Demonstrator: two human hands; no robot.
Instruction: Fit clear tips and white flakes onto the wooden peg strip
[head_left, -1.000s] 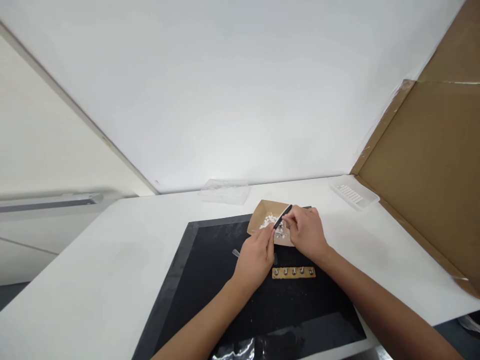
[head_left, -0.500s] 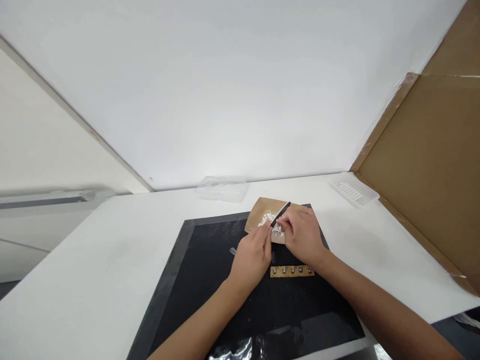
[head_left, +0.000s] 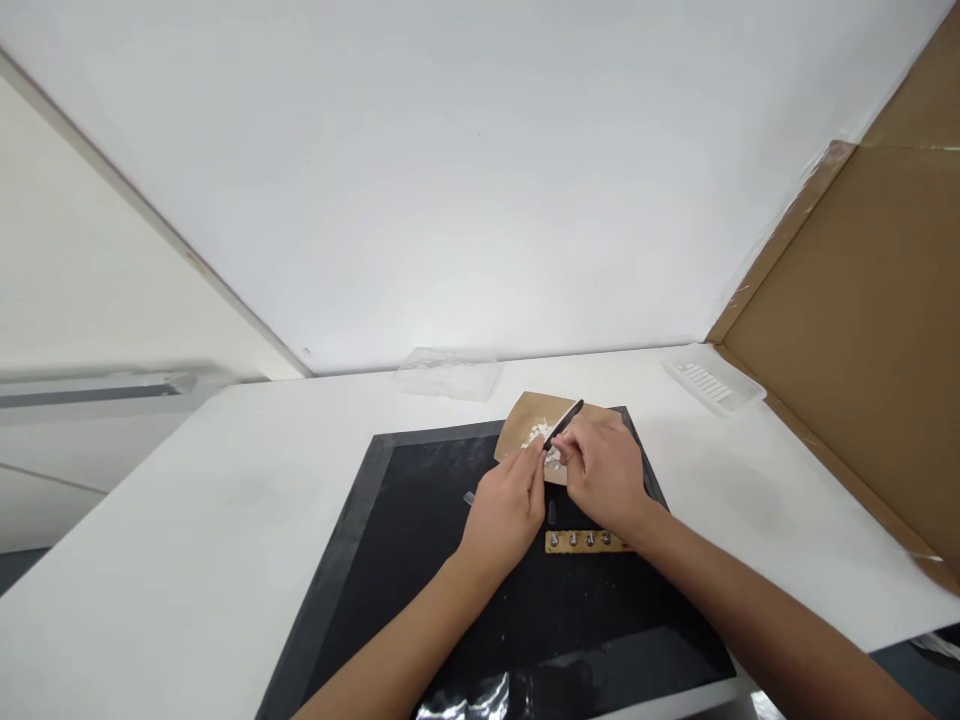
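The fingertips of my left hand (head_left: 506, 500) are closed on the lower end of a slim black nail file (head_left: 566, 423) with a pale edge. It slants up and to the right over a brown paper tray (head_left: 514, 425) that holds small white pieces (head_left: 536, 430). My right hand (head_left: 607, 470) is pinched against the file's lower part; whatever is between its fingertips is hidden. Below the hands lies a gold strip (head_left: 581, 542) bearing several silver knobs, its right end behind my right wrist. One clear nail tip (head_left: 553, 512) lies above it, another (head_left: 469, 497) beside my left hand.
A black mat (head_left: 420, 560) lies under everything on the white table (head_left: 300, 490). Towards the wall are a clear plastic case (head_left: 446, 375) and, to the right, a translucent box (head_left: 712, 385) with white strips. A cardboard panel (head_left: 855, 330) stands along the right side.
The view has shifted slightly, so everything sits a little differently in the frame. My right wrist now covers the strip's right end. Both hands keep nearly the same pose around the nail file.
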